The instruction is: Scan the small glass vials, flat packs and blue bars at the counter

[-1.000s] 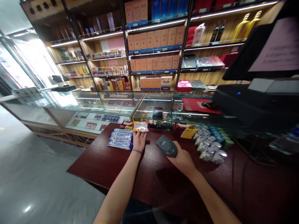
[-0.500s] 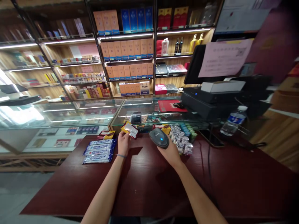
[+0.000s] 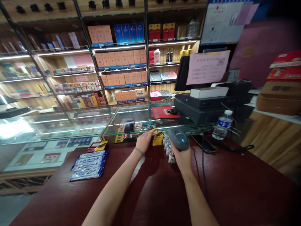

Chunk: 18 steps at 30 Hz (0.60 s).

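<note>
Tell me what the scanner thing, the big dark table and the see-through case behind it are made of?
The scanner in the right hand looks like dark grey plastic, smooth and matte with a small blue light. The table seems to be dark reddish wood; fine grain lines show. The display case looks like glass: you see goods through it and shelf lights reflect on top.

- Bare counter (image 3: 150,194) lies open between the forearms and toward 6 o'clock.
- At 12 o'clock the glass case (image 3: 110,131) walls off the far edge.
- At 10 o'clock blue packs (image 3: 89,163) cover the wood.
- At 1 o'clock small jars (image 3: 168,147), a cable (image 3: 202,169) and a phone (image 3: 204,143) crowd the way.
- At 2 o'clock a bottle (image 3: 222,125) stands upright.
</note>
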### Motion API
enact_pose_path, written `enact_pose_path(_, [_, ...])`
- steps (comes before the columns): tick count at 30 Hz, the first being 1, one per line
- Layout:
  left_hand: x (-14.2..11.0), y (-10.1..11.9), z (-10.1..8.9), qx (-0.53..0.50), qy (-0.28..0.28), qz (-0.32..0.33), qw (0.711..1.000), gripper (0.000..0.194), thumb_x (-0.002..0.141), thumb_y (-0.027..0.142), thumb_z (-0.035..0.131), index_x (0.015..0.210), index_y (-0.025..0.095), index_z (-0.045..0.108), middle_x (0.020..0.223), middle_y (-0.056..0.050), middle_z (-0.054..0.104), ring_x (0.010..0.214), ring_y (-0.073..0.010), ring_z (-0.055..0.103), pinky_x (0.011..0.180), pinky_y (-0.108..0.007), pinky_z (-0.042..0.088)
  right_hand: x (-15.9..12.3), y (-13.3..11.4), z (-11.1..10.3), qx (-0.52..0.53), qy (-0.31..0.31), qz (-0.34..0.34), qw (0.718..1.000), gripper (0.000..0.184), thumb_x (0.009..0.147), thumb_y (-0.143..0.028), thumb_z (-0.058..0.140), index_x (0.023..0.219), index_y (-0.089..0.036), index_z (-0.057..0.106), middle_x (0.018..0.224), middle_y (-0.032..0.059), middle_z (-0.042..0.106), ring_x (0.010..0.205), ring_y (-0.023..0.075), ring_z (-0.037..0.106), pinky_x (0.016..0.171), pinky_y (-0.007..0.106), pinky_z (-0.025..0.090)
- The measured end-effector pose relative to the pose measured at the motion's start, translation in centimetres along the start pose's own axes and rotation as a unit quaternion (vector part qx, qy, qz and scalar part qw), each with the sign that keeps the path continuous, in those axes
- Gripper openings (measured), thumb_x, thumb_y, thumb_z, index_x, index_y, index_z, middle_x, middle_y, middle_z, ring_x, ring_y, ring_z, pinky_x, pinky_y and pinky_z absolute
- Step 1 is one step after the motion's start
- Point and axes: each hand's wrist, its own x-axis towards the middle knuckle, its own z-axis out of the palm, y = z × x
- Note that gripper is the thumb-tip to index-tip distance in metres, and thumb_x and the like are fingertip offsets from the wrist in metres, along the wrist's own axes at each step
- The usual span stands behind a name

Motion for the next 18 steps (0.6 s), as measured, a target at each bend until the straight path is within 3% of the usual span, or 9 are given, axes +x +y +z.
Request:
enact_pose_path(7, [0.7,1.7,3.7,0.036,-0.011,0.048,0.998,0.040,0.096,0.012,0.053,0.134,0.025,0.060,0.122,-0.011,0.071,0.112,-0.0233,0.066,0.094,-0.035,0.054,0.6,0.4,-0.3,0.005,0.055,0.013,0.998,0.050,0.076,-0.054,0.072,0.108,-0.017,0.066,0.076,0.0072,0.072,0.079,0.0278,0.072,0.068,0.038,0.060])
enact_pose_path(18, [1.1,2.3,5.1,0.055,-0.013,0.049,0.997,0.038,0.099,0.015,0.047,0.134,0.022,0.060,0.131,-0.012,0.066,0.121,-0.0245,0.061,0.105,-0.039,0.050,0.6,0.5,-0.3,0.010,0.061,0.019,0.998,0.056,0.076,-0.052,0.073,0.117,-0.016,0.064,0.089,0.0118,0.074,0.088,0.0295,0.072,0.072,0.041,0.061])
